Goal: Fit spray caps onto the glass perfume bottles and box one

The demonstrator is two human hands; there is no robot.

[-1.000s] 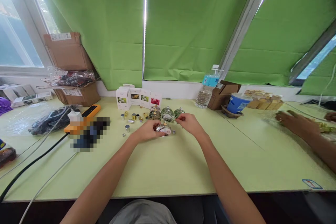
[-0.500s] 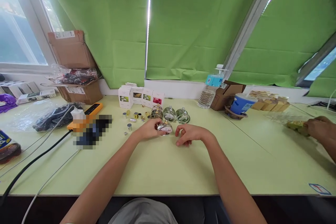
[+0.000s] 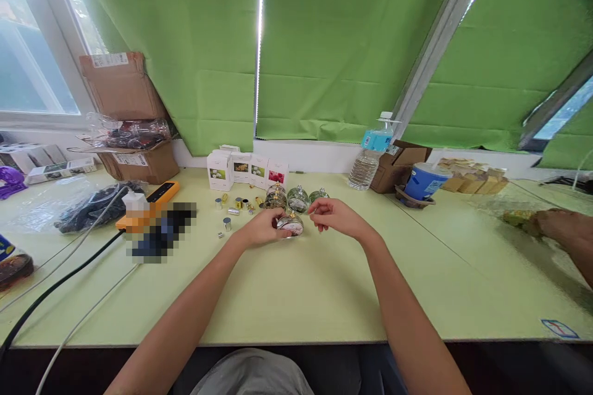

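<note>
My left hand [image 3: 262, 228] is closed around the side of a small rounded glass bottle [image 3: 291, 228]. This bottle has a gold top and a pinkish label and stands on the table. My right hand [image 3: 336, 217] hovers just right of it, fingers loosely bent and apart, with nothing visible in them. Behind the held bottle are similar ornate glass bottles: a brownish one [image 3: 276, 197], a clear-green one [image 3: 298, 199] and another green one [image 3: 319, 194], partly hidden by my right hand. Small gold and silver metal caps [image 3: 227, 223] lie scattered to the left.
White boxes with flower pictures [image 3: 219, 173] stand behind the caps. An orange power strip [image 3: 162, 192] and cables lie left. A water bottle [image 3: 364, 170], cardboard box and blue tub [image 3: 424, 181] stand right. Another person's hand [image 3: 563, 228] works at the far right.
My right hand has moved up and away from me, and its fingers now point left at the height of the held bottle's top. My left hand stays on the bottle.
</note>
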